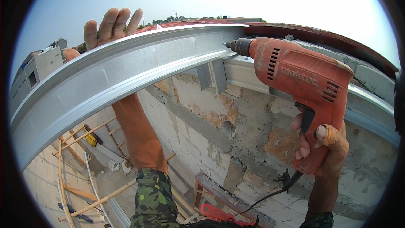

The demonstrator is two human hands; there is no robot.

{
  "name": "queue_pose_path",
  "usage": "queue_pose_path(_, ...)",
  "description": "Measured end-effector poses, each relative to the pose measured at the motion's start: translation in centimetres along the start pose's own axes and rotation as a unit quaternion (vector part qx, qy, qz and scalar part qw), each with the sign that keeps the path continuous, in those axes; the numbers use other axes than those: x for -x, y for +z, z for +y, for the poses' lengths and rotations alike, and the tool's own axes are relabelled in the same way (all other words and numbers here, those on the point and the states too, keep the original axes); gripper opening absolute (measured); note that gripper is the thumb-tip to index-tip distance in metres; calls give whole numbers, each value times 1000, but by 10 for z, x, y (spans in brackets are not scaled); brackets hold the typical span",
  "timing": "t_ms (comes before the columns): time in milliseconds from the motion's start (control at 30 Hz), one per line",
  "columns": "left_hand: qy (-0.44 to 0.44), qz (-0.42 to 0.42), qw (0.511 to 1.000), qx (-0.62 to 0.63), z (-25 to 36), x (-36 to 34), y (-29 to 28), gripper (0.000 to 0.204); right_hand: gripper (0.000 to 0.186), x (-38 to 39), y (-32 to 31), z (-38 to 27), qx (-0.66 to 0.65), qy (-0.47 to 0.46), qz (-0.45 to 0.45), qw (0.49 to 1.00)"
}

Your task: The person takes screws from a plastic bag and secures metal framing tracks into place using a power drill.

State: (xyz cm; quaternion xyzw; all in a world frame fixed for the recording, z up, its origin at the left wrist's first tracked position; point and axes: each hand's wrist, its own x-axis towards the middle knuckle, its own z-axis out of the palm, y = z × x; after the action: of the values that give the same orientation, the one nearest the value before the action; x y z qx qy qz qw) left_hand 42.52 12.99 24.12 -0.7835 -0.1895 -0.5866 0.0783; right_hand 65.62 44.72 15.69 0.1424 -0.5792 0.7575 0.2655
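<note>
High on a roof edge, seen from the worker's head, with pale sky above. At far left, distant grey buildings (40, 65). Below them, far down, bamboo scaffold poles (84, 133) cross over a block floor, with a yellow tool (90, 138) lying among them.

The left hand (107, 27) reaches up behind a long galvanized steel channel (114, 74), fingers curled over its top edge and gripping it; the palm is hidden by the metal. The forearm, in a camouflage sleeve (154, 198), rises from the lower edge and passes behind the channel.

The channel runs from lower left up to upper right, its long axis slanting across the view, and its right end meets a second channel (367, 105) that runs on to the right along the top of the wall. A short steel bracket (213, 76) hangs under the joint.

Beneath lies a rough block wall (219, 143) with patchy, broken plaster.

At right, an orange electric drill (303, 78) points left, its chuck touching the channel's end near a small screw. The right hand (322, 147) is clenched around the grip, a finger on the trigger. A black cord (270, 194) trails down from the handle.
</note>
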Motion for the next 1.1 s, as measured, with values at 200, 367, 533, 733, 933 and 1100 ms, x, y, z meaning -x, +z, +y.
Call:
queue_pose_path(200,-24,-46,998,-43,-2,2,-1,70,62,-6,3,-10,3,-7,1,1000)
queue_pose_path(367,-17,-50,995,-90,3,2,3,65,63,-10,7,-11,20,-6,-3,1000)
queue_pose_path(533,-19,-44,995,-91,1,1,4,63,65,-21,5,-10,14,9,-12,1000)
queue_pose_path(733,-37,-37,997,-52,5,8,4,71,63,-30,9,-8,12,31,-26,999)
queue_pose_path(933,-32,-15,997,-67,2,4,12,61,63,-26,10,-12,4,26,-25,999)
queue_pose_path(1100,-42,-60,995,-68,6,6,0,65,62,-27,10,-14,11,29,-27,999)
